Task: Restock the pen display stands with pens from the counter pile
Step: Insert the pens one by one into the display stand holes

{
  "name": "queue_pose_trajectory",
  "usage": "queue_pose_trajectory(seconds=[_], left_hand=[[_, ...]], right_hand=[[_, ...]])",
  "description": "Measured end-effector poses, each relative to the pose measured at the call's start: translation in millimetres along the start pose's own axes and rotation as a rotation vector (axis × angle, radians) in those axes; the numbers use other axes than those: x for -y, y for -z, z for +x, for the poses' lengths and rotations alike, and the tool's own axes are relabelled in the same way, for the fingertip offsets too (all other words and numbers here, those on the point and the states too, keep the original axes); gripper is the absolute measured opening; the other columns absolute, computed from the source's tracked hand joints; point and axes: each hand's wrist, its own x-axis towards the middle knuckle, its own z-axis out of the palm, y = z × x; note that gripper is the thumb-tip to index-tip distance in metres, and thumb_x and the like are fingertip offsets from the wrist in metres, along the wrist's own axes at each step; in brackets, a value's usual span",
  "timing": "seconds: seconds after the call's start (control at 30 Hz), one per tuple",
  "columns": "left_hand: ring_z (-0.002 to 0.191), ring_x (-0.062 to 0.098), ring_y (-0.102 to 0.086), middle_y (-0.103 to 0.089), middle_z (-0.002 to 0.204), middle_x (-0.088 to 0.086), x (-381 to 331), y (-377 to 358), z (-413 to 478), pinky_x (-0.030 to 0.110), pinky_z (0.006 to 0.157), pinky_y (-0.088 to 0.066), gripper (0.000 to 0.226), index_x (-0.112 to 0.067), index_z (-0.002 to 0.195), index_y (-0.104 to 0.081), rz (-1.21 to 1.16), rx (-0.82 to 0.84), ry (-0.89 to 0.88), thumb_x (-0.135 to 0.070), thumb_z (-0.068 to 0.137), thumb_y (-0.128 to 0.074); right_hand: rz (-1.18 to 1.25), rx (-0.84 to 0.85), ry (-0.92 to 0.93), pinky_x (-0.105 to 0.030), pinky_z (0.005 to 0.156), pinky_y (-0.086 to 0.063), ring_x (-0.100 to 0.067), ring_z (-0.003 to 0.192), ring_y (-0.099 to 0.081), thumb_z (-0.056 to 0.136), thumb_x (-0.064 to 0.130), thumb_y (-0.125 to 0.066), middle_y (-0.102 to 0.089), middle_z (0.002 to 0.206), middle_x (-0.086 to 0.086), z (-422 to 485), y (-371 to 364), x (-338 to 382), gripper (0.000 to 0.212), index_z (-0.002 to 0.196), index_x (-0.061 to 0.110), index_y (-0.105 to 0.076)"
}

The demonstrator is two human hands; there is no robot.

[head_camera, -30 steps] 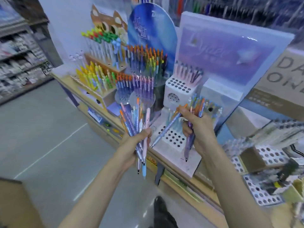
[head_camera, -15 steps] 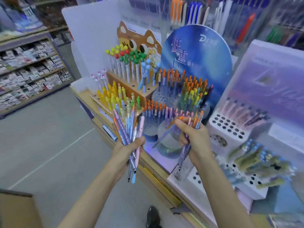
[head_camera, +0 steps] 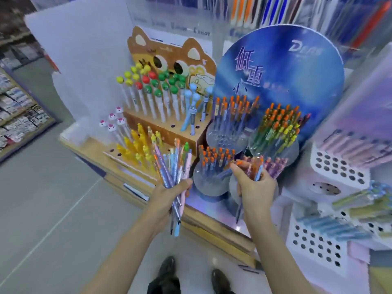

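Left hand: the left hand (head_camera: 167,196) is curled tightly round a thick bundle of pens (head_camera: 172,164), thumb across the front, gripping them near their lower third.
Left bundle: the pens fan upward and outward from the fist in blue, purple, pink and orange; their tips stick out below the hand, over the counter edge (head_camera: 220,234).
Right hand: the right hand (head_camera: 255,188) is closed round a smaller bunch of pens (head_camera: 257,166), held upright in the palm; thumb and forefinger come together at the top left of the hand, seemingly on one orange-capped pen, though blur hides the detail.
Right bunch: the caps rise just above the fingers, and one barrel pokes out below the wrist side of the hand.
Hands apart: both hands are at about the same height, the front-left clear cup (head_camera: 209,166) showing between them.
Blue stand: a round blue backing card (head_camera: 286,71) stands behind four clear cups of pens; the right hand is directly in front of the two front cups.
Cat stand: a brown cat-shaped stand (head_camera: 174,54) holds white ball-topped pens (head_camera: 152,81) on its upper tier and yellow pens (head_camera: 135,147) lower down; the left bundle overlaps its lower right corner.
White stand: a perforated white stand (head_camera: 337,168) sits to the right of the right hand, many holes unfilled.
Below: two dark shoes (head_camera: 167,270) on the grey floor.
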Motion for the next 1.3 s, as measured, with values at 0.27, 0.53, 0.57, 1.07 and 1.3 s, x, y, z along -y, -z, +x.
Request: queue_pose_trajectory(seconds=[0.27, 0.53, 0.57, 1.07, 1.3], left_hand=[[0.048, 0.017, -0.055, -0.054, 0.048, 0.011, -28, 28, 30, 0.019, 0.058, -0.047, 0.038, 0.006, 0.073, -0.062, 0.064, 0.195, 0.110, -0.029, 0.064, -0.074], [0.046, 0.012, -0.056, -0.057, 0.055, 0.011, -29, 52, 36, 0.020, 0.056, -0.046, 0.042, 0.003, 0.080, -0.063, 0.124, 0.267, 0.158, -0.033, 0.060, -0.073], [0.048, 0.014, -0.056, -0.055, 0.060, 0.012, -29, 54, 37, 0.021, 0.058, -0.046, 0.041, 0.003, 0.077, -0.062, 0.124, 0.281, 0.151, -0.033, 0.059, -0.073], [0.049, 0.016, -0.053, -0.052, 0.056, 0.010, -28, 59, 40, 0.021, 0.058, -0.047, 0.009, -0.013, 0.067, -0.069, 0.071, 0.362, 0.119, -0.022, 0.070, -0.071], [0.056, 0.010, -0.059, -0.063, 0.061, -0.003, -25, 55, 43, 0.019, 0.056, -0.050, 0.003, -0.008, 0.087, -0.066, 0.069, 0.362, 0.092, -0.008, 0.084, -0.065]], right_hand=[[0.059, -0.285, -0.030, -0.026, 0.059, -0.040, -0.002, 0.053, -0.049, 0.079, 0.015, -0.076, -0.062, 0.059, 0.018, -15, -32, -19, 0.023, 0.069, 0.036, -0.073], [-0.041, -0.332, 0.057, -0.013, 0.057, -0.045, 0.006, 0.056, -0.055, 0.078, 0.014, -0.076, -0.066, 0.061, 0.021, -25, -50, -28, 0.020, 0.070, 0.031, -0.069], [-0.075, -0.298, 0.085, -0.009, 0.057, -0.044, 0.008, 0.058, -0.056, 0.078, 0.012, -0.075, -0.066, 0.063, 0.022, -26, -53, -26, 0.020, 0.072, 0.029, -0.068], [-0.120, -0.198, 0.126, -0.012, 0.061, -0.044, 0.001, 0.062, -0.055, 0.078, 0.011, -0.075, -0.065, 0.062, 0.018, -29, -59, -26, 0.017, 0.073, 0.026, -0.069], [-0.132, -0.253, 0.127, -0.016, 0.064, -0.044, 0.000, 0.062, -0.054, 0.081, 0.013, -0.073, -0.065, 0.067, 0.015, -24, -56, -30, 0.009, 0.079, 0.021, -0.069]])
